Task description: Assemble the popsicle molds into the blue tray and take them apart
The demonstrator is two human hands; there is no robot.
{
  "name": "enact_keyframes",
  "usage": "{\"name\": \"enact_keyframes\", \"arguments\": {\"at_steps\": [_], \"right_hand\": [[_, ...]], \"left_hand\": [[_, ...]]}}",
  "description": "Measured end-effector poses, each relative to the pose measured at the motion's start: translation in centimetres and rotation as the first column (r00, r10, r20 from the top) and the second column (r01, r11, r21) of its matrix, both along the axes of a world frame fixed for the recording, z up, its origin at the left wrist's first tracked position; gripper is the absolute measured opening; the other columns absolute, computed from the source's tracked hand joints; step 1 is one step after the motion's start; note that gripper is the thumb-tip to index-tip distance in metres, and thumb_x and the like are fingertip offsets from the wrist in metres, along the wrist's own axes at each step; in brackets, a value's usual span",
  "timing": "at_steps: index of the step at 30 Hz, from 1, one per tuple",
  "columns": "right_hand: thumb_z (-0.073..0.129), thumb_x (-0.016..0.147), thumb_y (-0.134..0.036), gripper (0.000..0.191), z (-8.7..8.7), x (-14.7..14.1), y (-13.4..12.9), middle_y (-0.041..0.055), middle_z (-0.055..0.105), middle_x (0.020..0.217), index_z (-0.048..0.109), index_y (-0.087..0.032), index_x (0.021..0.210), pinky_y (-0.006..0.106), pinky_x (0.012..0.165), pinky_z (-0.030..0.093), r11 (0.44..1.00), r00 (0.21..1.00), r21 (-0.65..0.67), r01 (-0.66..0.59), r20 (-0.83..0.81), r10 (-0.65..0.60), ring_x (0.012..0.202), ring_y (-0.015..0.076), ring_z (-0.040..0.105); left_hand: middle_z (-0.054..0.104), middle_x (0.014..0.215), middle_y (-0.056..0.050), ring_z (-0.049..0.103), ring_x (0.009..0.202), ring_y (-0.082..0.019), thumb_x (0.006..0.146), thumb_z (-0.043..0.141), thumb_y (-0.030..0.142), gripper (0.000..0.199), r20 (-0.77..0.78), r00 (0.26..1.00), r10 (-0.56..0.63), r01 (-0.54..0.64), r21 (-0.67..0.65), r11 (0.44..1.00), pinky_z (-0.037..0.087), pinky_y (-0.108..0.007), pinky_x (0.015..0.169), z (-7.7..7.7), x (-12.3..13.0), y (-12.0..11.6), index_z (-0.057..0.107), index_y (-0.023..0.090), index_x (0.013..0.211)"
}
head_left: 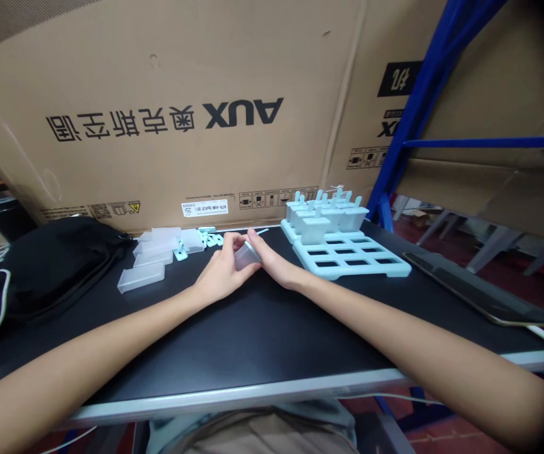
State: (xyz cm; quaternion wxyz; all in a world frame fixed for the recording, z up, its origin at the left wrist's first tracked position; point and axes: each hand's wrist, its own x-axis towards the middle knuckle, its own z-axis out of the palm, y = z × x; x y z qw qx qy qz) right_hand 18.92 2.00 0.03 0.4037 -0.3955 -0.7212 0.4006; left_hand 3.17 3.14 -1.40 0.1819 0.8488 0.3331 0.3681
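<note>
My left hand (219, 272) is wrapped round a translucent mould cup (244, 256) near the middle of the table. My right hand (274, 260) presses against the cup's light-blue lid, whose stick (262, 231) points up and to the right. Left of my hands lie several loose translucent cups (142, 276) and small light-blue lids (212, 239). To the right stands a light-blue rack (348, 271) with rectangular slots. Its back part holds several lidded cups (313, 229) with sticks upright, while its front slots hold nothing.
A black bag (68, 265) with a white cable lies at the left. Behind the table (234, 340) stands a large cardboard box (158, 75). At the right are a blue metal frame (414, 113) and a flat dark device (480, 293) with a white cable.
</note>
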Motion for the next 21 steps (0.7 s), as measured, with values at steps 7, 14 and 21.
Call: {"name": "enact_keyframes", "arguments": {"at_steps": [7, 14, 21], "right_hand": [[0.007, 0.092, -0.072, 0.083, 0.1, -0.1, 0.0, 0.0122, 0.035, 0.151, 0.041, -0.016, 0.143, 0.042, 0.117, 0.019, 0.996, 0.994, 0.063, 0.068, 0.084, -0.073, 0.140, 0.0230, 0.028], [0.009, 0.102, -0.034, 0.055, 2.7, 2.1, 7.1, 0.0166, 0.044, 0.144, 0.035, -0.011, 0.145, 0.037, 0.107, 0.034, 0.874, 0.617, 0.422, 0.240, 0.629, -0.473, 0.134, 0.0213, 0.038], [0.073, 0.072, -0.026, 0.030, 3.4, 3.9, 11.8, 0.0158, 0.067, 0.099, 0.070, -0.010, 0.098, 0.035, 0.087, 0.048, 0.943, 0.326, 0.325, 0.070, 0.886, -0.330, 0.096, 0.0247, 0.064]], "left_hand": [[0.062, 0.070, 0.004, 0.063, 0.060, -0.019, 0.092, 0.054, 0.039, 0.044, -0.055, 0.998, -0.031, 0.031, 0.010, 0.999, 0.049, -0.031, 0.066, 0.2, -0.4, 0.0, 0.040, 0.024, 0.132], [0.056, 0.059, 0.006, 0.055, 0.050, -0.014, 0.094, 0.049, 0.046, 0.028, -0.065, 0.998, 0.017, -0.014, 0.047, 0.999, 0.042, -0.024, 0.057, 0.5, -0.5, 0.3, 0.051, 0.024, 0.112], [0.053, 0.054, 0.007, 0.054, 0.047, -0.015, 0.085, 0.058, 0.057, 0.035, -0.084, 0.989, 0.121, -0.119, 0.026, 0.993, 0.041, -0.025, 0.054, 0.6, -0.5, -0.2, 0.053, 0.026, 0.100]]}}
